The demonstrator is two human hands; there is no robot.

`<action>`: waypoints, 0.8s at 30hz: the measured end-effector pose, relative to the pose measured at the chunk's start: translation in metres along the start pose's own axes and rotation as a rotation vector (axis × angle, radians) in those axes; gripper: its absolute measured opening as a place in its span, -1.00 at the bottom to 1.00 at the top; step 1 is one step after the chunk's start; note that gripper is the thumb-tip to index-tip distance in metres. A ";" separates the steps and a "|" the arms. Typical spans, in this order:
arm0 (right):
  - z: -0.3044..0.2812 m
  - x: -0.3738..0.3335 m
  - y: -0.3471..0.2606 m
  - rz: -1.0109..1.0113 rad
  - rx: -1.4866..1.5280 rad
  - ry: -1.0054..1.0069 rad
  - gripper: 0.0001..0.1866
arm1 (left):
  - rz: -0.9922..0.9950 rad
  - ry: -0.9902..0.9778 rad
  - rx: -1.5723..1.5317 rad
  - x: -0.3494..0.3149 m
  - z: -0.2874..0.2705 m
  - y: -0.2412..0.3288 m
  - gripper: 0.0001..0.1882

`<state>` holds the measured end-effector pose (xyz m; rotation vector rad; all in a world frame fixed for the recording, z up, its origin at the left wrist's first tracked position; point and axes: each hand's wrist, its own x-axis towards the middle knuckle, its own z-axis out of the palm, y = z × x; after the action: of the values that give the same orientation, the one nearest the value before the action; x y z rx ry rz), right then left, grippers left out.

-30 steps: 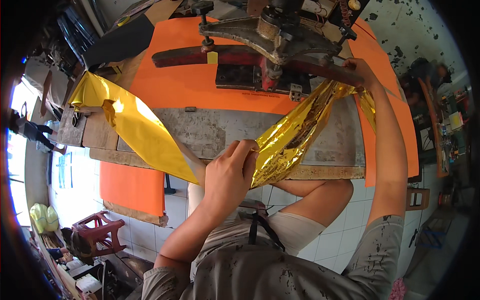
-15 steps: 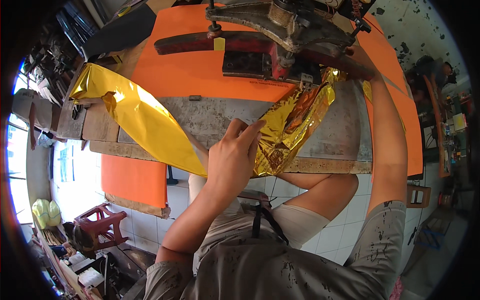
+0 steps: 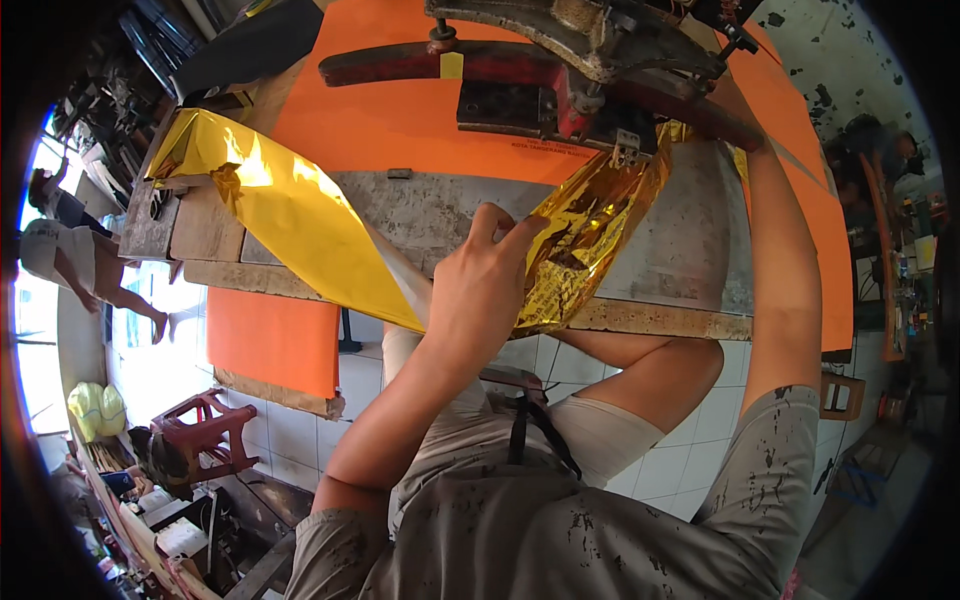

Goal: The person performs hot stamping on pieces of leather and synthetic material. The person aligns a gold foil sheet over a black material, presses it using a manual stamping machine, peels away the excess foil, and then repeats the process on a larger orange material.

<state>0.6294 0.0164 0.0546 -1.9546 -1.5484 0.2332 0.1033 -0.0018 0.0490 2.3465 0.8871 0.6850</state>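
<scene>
Head view: the left hand [image 3: 485, 285] pinches the gold foil [image 3: 300, 215] near the middle of the bench [image 3: 660, 260], fingers closed on its crumpled part. The foil stretches left past the bench's left edge and right up under the press [image 3: 560, 60]. The right hand [image 3: 735, 105] reaches far right to the press; whether it grips cannot be told. Bare grey bench lies right of the foil. An orange sheet [image 3: 400, 110] lies beyond.

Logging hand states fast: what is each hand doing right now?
Left hand: pinching the gold foil.
Right hand: hidden behind the press, cannot tell.
</scene>
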 end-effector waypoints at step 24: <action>-0.030 -0.172 -0.187 0.302 -0.252 0.132 -0.67 | -0.035 0.028 -0.060 0.006 -0.003 -0.006 -0.71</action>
<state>0.4417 -0.1321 0.1440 -2.3504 -1.2427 0.0319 0.1028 0.0074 0.0491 2.2684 0.9057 0.7220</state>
